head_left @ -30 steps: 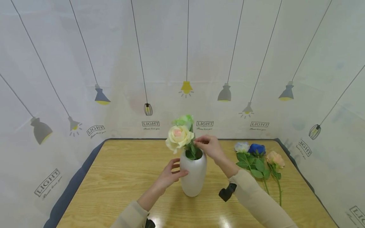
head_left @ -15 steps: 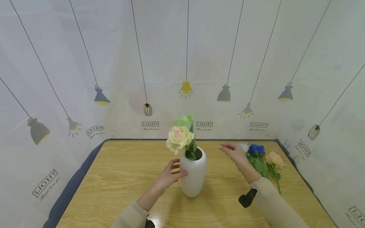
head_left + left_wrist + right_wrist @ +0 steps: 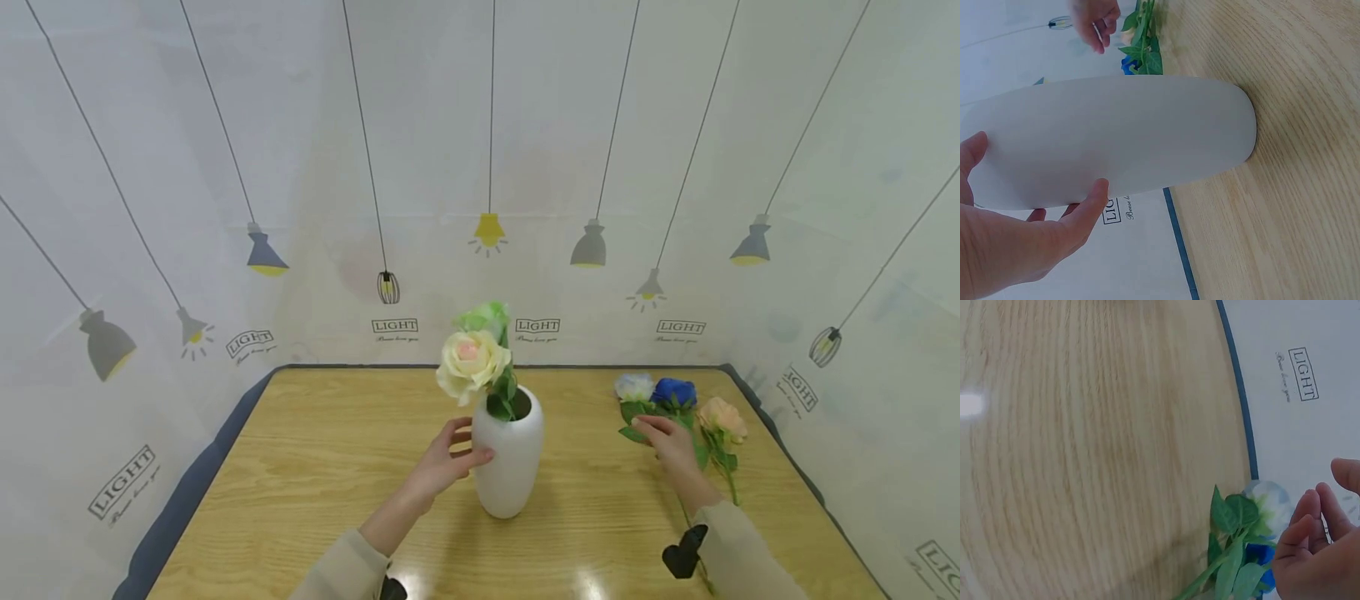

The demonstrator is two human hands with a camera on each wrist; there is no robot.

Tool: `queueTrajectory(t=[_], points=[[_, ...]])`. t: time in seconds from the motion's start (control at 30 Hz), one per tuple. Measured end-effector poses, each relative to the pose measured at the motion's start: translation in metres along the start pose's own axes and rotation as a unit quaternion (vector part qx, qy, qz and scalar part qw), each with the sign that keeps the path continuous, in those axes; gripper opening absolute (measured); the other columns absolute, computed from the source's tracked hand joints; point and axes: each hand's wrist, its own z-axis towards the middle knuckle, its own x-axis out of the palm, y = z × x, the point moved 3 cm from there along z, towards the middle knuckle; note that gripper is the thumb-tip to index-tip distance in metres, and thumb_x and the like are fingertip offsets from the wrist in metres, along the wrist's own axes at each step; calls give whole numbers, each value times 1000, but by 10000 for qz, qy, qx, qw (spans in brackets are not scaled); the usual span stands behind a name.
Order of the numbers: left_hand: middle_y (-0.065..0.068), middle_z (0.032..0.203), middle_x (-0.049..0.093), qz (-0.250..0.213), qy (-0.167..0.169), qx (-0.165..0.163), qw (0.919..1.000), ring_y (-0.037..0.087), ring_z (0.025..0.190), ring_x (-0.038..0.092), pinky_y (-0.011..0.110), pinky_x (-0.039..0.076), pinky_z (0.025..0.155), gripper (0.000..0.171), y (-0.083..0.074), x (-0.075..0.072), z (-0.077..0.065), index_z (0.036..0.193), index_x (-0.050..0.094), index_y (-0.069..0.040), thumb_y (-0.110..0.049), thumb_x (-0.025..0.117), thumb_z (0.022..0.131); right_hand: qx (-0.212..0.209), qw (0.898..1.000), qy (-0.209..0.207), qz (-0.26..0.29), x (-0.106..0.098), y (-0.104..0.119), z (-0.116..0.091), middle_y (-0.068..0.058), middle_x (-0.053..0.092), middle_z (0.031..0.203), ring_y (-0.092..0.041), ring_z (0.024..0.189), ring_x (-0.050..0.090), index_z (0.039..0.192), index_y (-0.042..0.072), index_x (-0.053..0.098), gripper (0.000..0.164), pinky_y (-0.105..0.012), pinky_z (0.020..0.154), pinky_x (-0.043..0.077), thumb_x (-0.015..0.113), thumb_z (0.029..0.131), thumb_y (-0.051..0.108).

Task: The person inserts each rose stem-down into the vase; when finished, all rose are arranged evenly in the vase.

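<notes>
My left hand (image 3: 441, 465) holds the side of a white vase (image 3: 507, 468), thumb in front and fingers around the left side; the left wrist view shows this grip on the vase (image 3: 1116, 137) close up. In the vase stand a cream rose (image 3: 471, 364) with a pink centre and a light green flower (image 3: 487, 317) behind it. My right hand (image 3: 673, 454) is over the flowers lying at the right, its fingers loosely bent. Under it are a pale white-blue flower (image 3: 634, 387) and a blue rose (image 3: 675, 392). The right wrist view shows the right hand (image 3: 1316, 550) with thumb and fingers apart.
A peach rose (image 3: 722, 418) lies on the wooden table (image 3: 337, 467) right of the blue one, its stem pointing toward me. Behind the table's dark edge hangs a white backdrop (image 3: 420, 167) printed with lamps.
My right hand has left the flowers in the vase and moved right, then toward me, over the lying flowers. My left hand and the vase stay in place.
</notes>
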Motion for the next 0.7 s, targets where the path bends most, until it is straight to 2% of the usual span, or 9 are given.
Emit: queueTrajectory(t=[0.1, 0.17, 0.33, 0.53, 0.6, 0.7], points=[[27, 127, 34, 3, -7, -33, 10000, 44, 112, 39, 50, 39, 82, 64, 0, 0, 0, 130, 31, 1, -24, 64, 82, 10, 9994, -298, 183, -8, -22, 5, -12, 52, 110, -27, 95, 49, 120, -1, 50, 54, -44, 77, 40, 57, 84, 39], [27, 127, 34, 3, -6, -36, 10000, 44, 112, 39, 50, 39, 82, 64, 0, 0, 0, 130, 31, 1, -24, 64, 82, 63, 9991, -383, 176, -12, -33, 5, -13, 52, 108, -29, 96, 48, 118, -3, 50, 53, -47, 81, 38, 57, 85, 38], [27, 127, 34, 8, 10, -25, 10000, 44, 112, 39, 51, 39, 83, 64, -1, 0, 0, 130, 30, 1, -25, 64, 82, 220, 9982, -482, -276, -16, -49, -5, -28, 43, 117, -39, 104, 41, 121, -11, 43, 50, -48, 83, 37, 51, 89, 27], [27, 127, 34, 14, 29, -50, 10000, 44, 112, 39, 51, 38, 84, 65, -3, 0, -2, 130, 30, 1, -25, 64, 82, 484, 9900, -1101, -731, -20, -70, -6, -26, 47, 113, -40, 101, 42, 116, -9, 48, 45, -49, 79, 38, 55, 86, 24], [27, 127, 34, 3, 28, -47, 10000, 44, 112, 39, 51, 38, 84, 65, -1, 0, -1, 130, 30, 1, -25, 64, 82, 611, 9892, -1142, -686, -21, -77, -4, -25, 47, 113, -39, 102, 43, 115, -7, 51, 44, -48, 78, 38, 57, 85, 24], [27, 127, 34, -4, 15, -35, 10000, 44, 112, 39, 52, 38, 83, 65, 7, -1, 4, 131, 30, 0, -25, 64, 81, 658, 9907, -990, -665, -20, -81, -3, -26, 47, 113, -40, 101, 42, 113, -8, 52, 45, -46, 77, 38, 57, 84, 26]])
